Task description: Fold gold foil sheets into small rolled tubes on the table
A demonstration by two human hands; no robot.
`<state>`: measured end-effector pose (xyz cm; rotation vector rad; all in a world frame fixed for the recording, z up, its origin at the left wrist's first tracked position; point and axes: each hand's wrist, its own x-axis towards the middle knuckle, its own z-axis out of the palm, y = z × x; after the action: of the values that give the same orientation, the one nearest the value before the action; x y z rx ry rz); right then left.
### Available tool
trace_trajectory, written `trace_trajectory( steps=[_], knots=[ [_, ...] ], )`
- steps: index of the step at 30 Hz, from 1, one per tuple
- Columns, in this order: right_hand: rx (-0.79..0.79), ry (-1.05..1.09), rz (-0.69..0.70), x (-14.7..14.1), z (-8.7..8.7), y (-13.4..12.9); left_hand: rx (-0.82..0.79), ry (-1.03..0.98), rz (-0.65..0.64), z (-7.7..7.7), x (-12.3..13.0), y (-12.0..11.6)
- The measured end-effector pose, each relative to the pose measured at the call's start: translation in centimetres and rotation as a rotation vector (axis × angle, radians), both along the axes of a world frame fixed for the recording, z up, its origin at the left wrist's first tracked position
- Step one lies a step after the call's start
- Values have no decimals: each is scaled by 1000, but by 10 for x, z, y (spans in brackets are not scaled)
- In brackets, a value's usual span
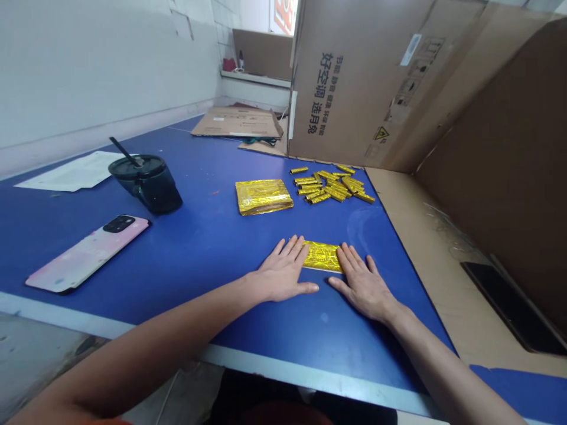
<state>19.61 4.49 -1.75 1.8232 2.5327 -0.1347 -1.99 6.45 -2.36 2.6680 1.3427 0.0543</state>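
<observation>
A flat sheet of shiny gold foil paper [322, 256] with a printed pattern lies on the blue table in front of me. My left hand [286, 268] rests flat on its left end, fingers stretched out. Over the right end lies my right hand [361, 283], also open, thumb apart from the fingers. Both hands cover the sheet's ends. Beyond them sits a stack of gold foil paper [264, 196]. To its right is a loose pile of several small rolled gold foil tubes [334, 185].
On the left stand a dark lidded cup [153, 183] with a straw and a phone in a pink case [88, 254]. White paper [71, 171] lies behind them. A large cardboard box [354, 88] walls off the back right. Flat cardboard [239, 123] lies at the back.
</observation>
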Motion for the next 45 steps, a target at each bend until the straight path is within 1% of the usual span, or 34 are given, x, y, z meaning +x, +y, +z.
trace_trajectory(
  steps=[2,4,6,7,8,10,12,13,15,18,22,25,28,30,33,36,38,40,41,43,45],
  knots=[
    [3,-9,8,-1,-1,-1,-12,15,2,4,1,0],
    [8,-15,16,-3,-1,0,-38,29,30,12,7,1],
    [7,-22,20,-4,-1,0,-65,36,84,22,21,1],
    [6,-26,21,-4,0,1,-67,23,87,27,31,1],
    [2,-30,25,-4,1,1,-61,-1,51,30,42,1],
    [-30,-46,45,-3,3,1,-45,-62,-68,34,65,0],
    [-71,-66,69,-3,4,1,-83,-114,-173,31,83,0],
    [-85,-74,78,-2,5,1,-118,-131,-193,29,89,0],
    [-83,-76,85,-2,4,1,-152,-158,-219,22,93,2],
    [-41,-46,73,-2,1,2,-146,-149,-191,15,81,6],
    [-7,-3,31,-2,-2,2,-102,-56,-155,10,46,11],
    [4,22,28,-3,-3,1,-67,-7,-116,8,18,12],
    [-2,38,23,-2,-2,1,-35,25,-65,7,0,9],
    [-12,41,22,0,0,1,-23,34,-49,7,-4,7],
    [-56,47,6,-1,7,3,-22,30,-43,7,-3,4],
    [-62,46,-9,-20,16,6,-22,18,-46,8,-1,4],
    [-35,54,61,-42,20,6,-23,27,-52,8,-1,4],
    [-74,95,174,-63,21,6,-28,48,-58,8,-1,5],
    [-86,124,197,-70,20,5,-29,56,-59,7,-1,5],
    [-106,159,210,-73,16,5,-24,55,-57,6,-1,5],
    [-79,157,207,-62,11,4,-13,34,-45,6,-1,5]
  ],
)
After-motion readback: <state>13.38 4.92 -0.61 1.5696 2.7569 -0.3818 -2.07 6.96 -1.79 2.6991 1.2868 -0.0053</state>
